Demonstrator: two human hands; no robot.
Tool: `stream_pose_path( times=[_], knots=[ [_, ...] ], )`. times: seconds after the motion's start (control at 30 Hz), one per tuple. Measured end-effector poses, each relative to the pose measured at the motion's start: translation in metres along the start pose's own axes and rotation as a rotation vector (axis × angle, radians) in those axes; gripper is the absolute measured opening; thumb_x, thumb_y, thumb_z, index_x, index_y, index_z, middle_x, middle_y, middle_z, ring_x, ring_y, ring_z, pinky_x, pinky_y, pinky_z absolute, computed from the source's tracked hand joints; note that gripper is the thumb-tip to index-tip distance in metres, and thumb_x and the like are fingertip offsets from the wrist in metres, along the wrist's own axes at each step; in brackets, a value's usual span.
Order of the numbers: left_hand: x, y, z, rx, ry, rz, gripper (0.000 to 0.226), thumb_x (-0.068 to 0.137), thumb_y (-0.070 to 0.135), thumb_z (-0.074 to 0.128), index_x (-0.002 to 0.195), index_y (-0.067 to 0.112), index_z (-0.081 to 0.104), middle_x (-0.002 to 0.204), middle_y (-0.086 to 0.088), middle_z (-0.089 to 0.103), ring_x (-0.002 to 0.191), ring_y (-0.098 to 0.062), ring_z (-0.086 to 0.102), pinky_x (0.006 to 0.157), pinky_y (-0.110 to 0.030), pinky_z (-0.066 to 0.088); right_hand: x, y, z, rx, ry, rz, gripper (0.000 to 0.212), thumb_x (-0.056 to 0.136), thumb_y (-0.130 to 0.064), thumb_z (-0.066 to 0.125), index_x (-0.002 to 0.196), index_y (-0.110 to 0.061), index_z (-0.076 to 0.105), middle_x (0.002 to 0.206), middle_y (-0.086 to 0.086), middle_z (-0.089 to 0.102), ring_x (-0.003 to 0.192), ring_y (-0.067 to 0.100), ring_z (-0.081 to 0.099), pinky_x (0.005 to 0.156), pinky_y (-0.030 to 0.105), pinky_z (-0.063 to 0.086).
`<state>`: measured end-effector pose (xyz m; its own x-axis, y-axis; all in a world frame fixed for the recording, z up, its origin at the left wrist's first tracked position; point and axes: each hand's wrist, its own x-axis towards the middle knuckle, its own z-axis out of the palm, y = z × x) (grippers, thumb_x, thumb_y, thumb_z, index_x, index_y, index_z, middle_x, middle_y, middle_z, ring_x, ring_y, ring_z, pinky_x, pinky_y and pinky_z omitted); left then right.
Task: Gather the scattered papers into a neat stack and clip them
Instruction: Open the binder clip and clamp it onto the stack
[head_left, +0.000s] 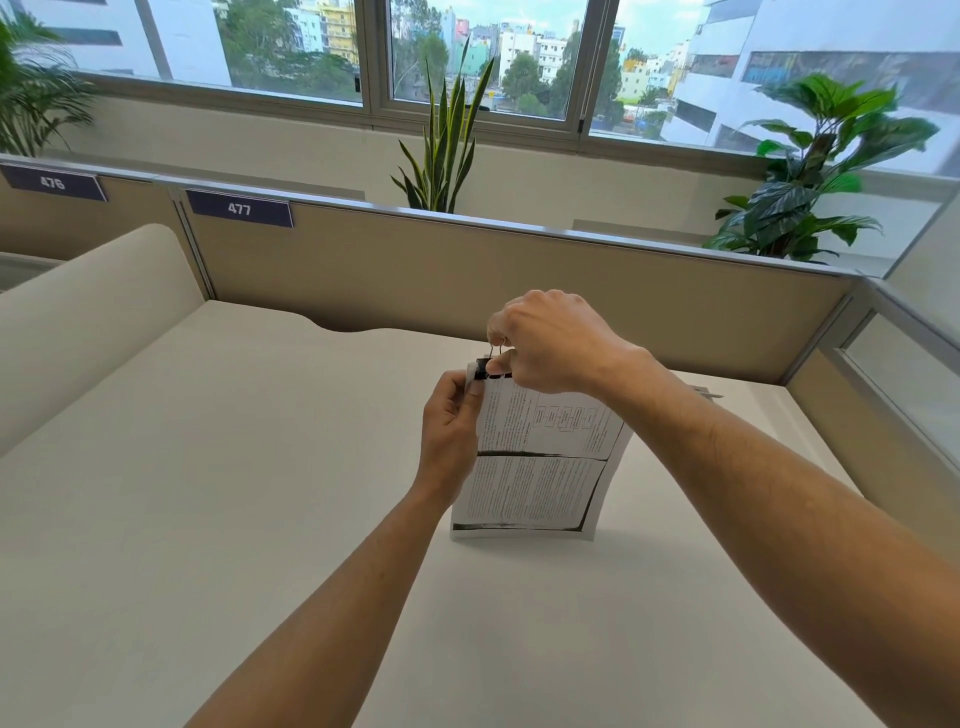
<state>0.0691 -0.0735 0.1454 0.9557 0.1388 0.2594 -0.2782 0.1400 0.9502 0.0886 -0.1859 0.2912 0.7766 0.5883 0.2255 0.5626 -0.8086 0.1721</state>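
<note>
Two hands fasten a black binder clip onto a stack of printed papers above a cream table.

The stack of white printed papers (535, 467) stands nearly upright, its lower edge at or just above the cream table (208, 467). A small black metal binder clip (488, 370) sits on the stack's top left corner. The left hand (451, 431) grips the stack's left edge below the clip. The right hand (550, 343) pinches the clip's wire handles from above. Beyond the stack, a beige partition (467, 270) carries a dark label reading 477 (240, 209).
</note>
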Motion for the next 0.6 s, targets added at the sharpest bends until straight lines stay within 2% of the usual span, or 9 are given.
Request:
stream_pose_path(
  times=[0.27,0.37,0.5,0.6],
  knots=[
    [0.0039,-0.0018,-0.0032,0.038,-0.026,0.003,0.019,0.101,0.026,0.047,0.088,0.014,0.051,0.081,-0.006,0.057,0.077,-0.026,0.056,0.066,-0.045,0.048,-0.0026,-0.0016,0.0024,0.016,0.015,-0.005,0.034,0.090,-0.044,0.059,0.108,-0.016,0.063,0.102,-0.001,0.065,0.090,0.019,0.060,0.070,0.029,0.036],
    [0.0052,-0.0031,-0.0034,0.046,-0.033,0.002,0.019,0.101,0.027,0.047,0.088,0.013,0.051,0.081,-0.007,0.057,0.076,-0.026,0.056,0.066,-0.045,0.048,-0.0034,-0.0002,0.0045,0.028,0.021,0.000,0.032,0.091,-0.042,0.058,0.108,-0.016,0.063,0.102,-0.002,0.064,0.087,0.018,0.057,0.069,0.028,0.035],
    [0.0054,-0.0054,-0.0029,0.043,-0.038,0.006,0.022,0.101,0.028,0.048,0.093,0.008,0.051,0.083,-0.009,0.058,0.077,-0.027,0.057,0.067,-0.048,0.050,-0.0041,0.0026,0.0093,0.079,0.015,0.031,0.030,0.092,-0.038,0.057,0.113,-0.016,0.062,0.105,-0.001,0.064,0.090,0.018,0.059,0.070,0.028,0.039],
    [0.0056,-0.0051,-0.0022,0.058,-0.084,0.019,0.017,0.098,0.029,0.054,0.100,0.012,0.053,0.089,-0.011,0.060,0.082,-0.027,0.059,0.071,-0.044,0.052,-0.0053,0.0043,0.0098,0.155,-0.009,0.061,0.030,0.092,-0.033,0.059,0.115,-0.015,0.061,0.109,0.000,0.064,0.094,0.019,0.060,0.076,0.031,0.048]
  ],
)
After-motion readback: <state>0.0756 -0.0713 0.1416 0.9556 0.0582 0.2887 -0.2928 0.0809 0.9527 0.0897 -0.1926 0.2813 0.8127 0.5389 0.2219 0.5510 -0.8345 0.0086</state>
